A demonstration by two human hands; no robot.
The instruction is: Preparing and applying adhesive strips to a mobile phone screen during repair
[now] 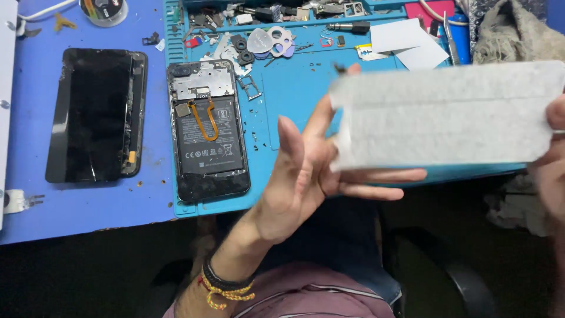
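- Blue tabletop (pixel 82 206) carries a teal repair mat (pixel 306 100) with small parts scattered along its far edge.
- Above the mat, the left hand (pixel 306 171) and right hand (pixel 553 159) pinch opposite ends of a flat grey-white foam sleeve (pixel 447 115).
- It looks light and soft, likely easy to crease; holding it by the ends suits it.
- An opened phone (pixel 209 132) shows a black battery with a pale printed label; a detached cracked screen (pixel 97 115) lies to its left.

A speckled white-grey foam sheet (pixel 447 118) sits at three o'clock; a blue mat (pixel 294 100) lies under the black opened phone (pixel 209 132) with an orange flex cable (pixel 209 121); a black screen (pixel 97 115) at nine o'clock
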